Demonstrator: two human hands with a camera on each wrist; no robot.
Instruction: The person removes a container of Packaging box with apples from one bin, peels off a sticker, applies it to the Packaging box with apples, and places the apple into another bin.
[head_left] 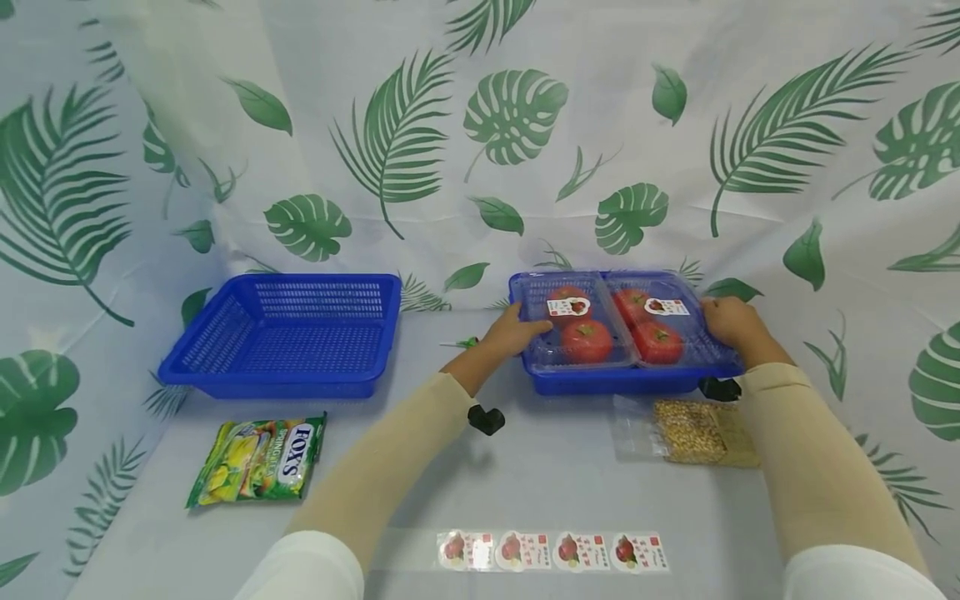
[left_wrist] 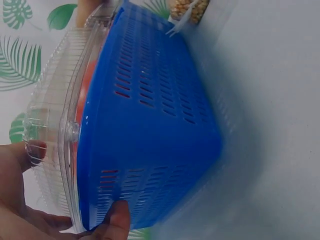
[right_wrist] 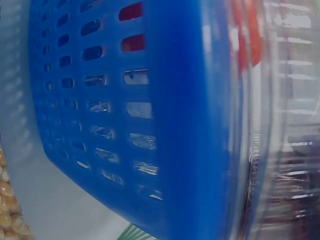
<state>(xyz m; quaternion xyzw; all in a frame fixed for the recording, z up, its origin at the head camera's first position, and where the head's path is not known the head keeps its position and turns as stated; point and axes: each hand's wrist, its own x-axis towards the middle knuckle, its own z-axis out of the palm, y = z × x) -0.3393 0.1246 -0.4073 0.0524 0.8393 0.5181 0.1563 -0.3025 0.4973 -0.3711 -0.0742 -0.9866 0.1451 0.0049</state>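
Observation:
A blue plastic basket stands at the back right, carrying two clear plastic boxes of tomatoes side by side. Each box, the left one and the right one, bears a tomato-picture label on its lid. My left hand grips the basket's left end; the left wrist view shows fingers against the slotted wall and part of the hand by the clear lid. At the opposite end my right hand holds the right rim, its fingertips mostly hidden. The right wrist view shows the basket wall but no hand.
Another blue basket with nothing in it sits at the back left. Before it lies a green FOX'S candy bag. A bag of corn kernels lies near the right forearm. Several tomato stickers line the front.

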